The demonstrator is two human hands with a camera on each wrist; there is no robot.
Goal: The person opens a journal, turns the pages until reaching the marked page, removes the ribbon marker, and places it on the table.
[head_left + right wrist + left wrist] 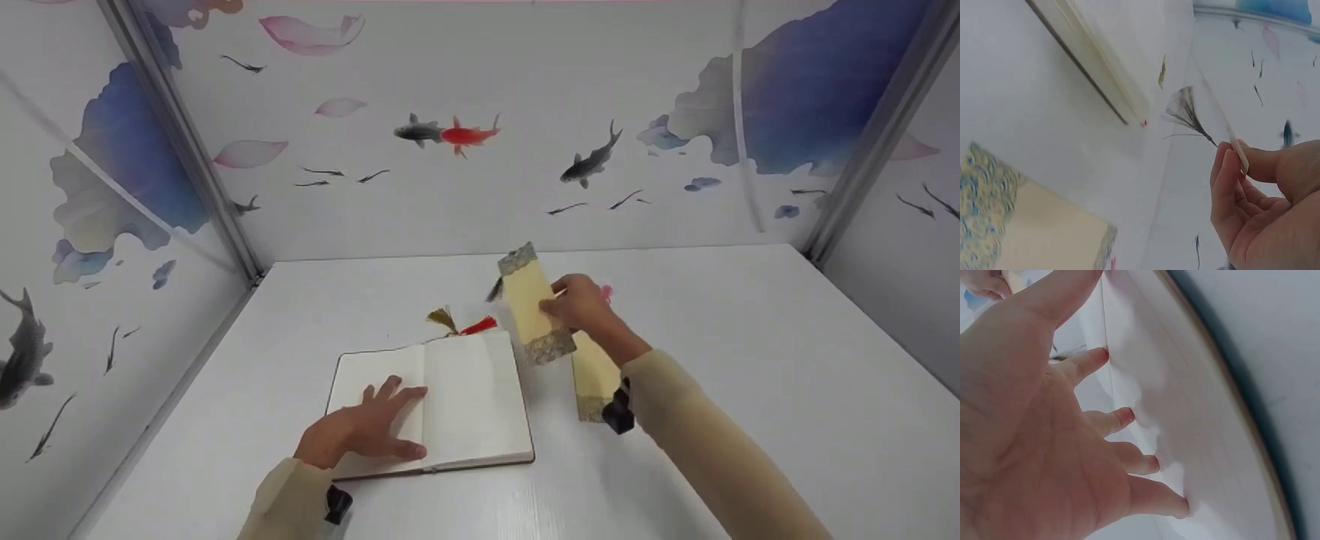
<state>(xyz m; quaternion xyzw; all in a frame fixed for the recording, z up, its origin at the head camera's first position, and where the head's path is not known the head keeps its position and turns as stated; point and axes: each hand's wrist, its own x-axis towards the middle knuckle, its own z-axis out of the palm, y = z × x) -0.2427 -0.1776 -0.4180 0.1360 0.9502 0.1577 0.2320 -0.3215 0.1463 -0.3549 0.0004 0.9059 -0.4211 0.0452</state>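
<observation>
An open notebook [476, 405] with blank pages lies on the table. My left hand [364, 429] rests on its left page with fingers spread; in the left wrist view the fingertips [1124, 416] touch the paper. My right hand [583, 304] pinches a cream bookmark [529, 300] with grey patterned ends, raised and tilted just right of the notebook's top corner. From its far end hangs a dark tassel [1188, 109]. A second cream bookmark [596, 367] lies on the table, partly hidden beneath my right forearm.
A red tassel [478, 325] and an olive tassel [442, 319] stick out past the notebook's top edge. A pink tassel [606, 294] shows behind my right hand. White panels [525, 202] with painted fish enclose the white table [720, 315] at the back and sides.
</observation>
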